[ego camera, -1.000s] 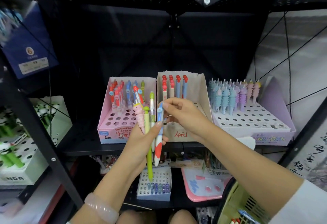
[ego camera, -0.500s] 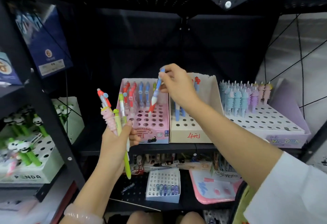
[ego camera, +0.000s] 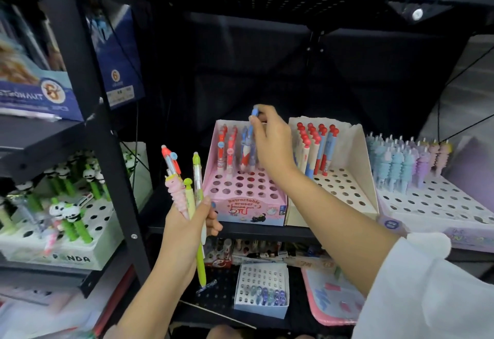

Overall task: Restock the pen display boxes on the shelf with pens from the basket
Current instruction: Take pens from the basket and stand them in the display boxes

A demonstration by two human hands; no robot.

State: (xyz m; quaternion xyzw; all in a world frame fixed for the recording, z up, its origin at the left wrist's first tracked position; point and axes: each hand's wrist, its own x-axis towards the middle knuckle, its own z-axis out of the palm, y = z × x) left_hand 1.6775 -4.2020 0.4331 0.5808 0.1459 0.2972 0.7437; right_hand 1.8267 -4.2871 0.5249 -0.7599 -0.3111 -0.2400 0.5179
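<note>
Our right hand (ego camera: 270, 142) pinches the top of a blue pen (ego camera: 250, 135) over the pink display box (ego camera: 244, 206), which sits at about twelve o'clock from our left hand (ego camera: 187, 227), and the pen's lower end is down among the pens standing in the back rows. If we let go before the tip finds a hole, we judge it could lean and topple its neighbours. The left hand grips a loose bundle of pens (ego camera: 188, 187), among them a long green pen (ego camera: 199, 221) hanging well below the palm; a slack grip could drop it toward the lower shelf. The cream box (ego camera: 344, 191) at three o'clock of the pink one holds similar pens, so mis-sorting is possible.
</note>
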